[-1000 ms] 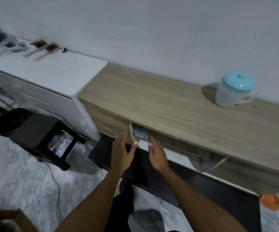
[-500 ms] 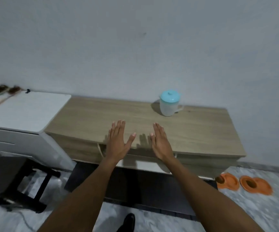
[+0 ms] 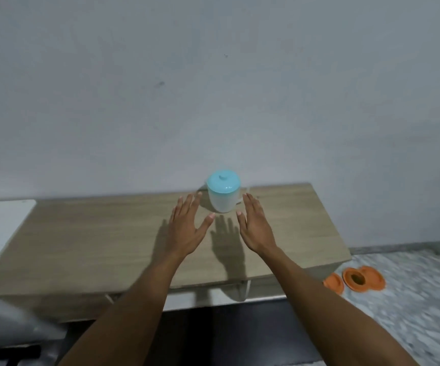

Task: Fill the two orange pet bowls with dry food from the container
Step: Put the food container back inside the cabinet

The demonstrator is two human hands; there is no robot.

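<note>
A translucent white container (image 3: 223, 199) with a teal lid stands near the back edge of a wooden cabinet top (image 3: 108, 241), against the wall. My left hand (image 3: 187, 228) and my right hand (image 3: 254, 225) hover flat over the cabinet just in front of it, one on each side, fingers spread, holding nothing and not touching it. On the marble floor to the right of the cabinet lie the orange pet bowls: one (image 3: 334, 283) close to the cabinet corner, and a joined pair (image 3: 364, 278) whose left cup shows something dark inside.
A white cabinet top (image 3: 0, 220) adjoins the wooden one on the left. A dark mat (image 3: 240, 331) lies on the floor below the cabinet front. Grey marble floor (image 3: 411, 299) stretches to the right. A plain wall rises behind.
Both hands rose from the cabinet's front drawer edge and moved forward over the top toward the container. The view swung right and up, bringing the orange bowls further into sight.
</note>
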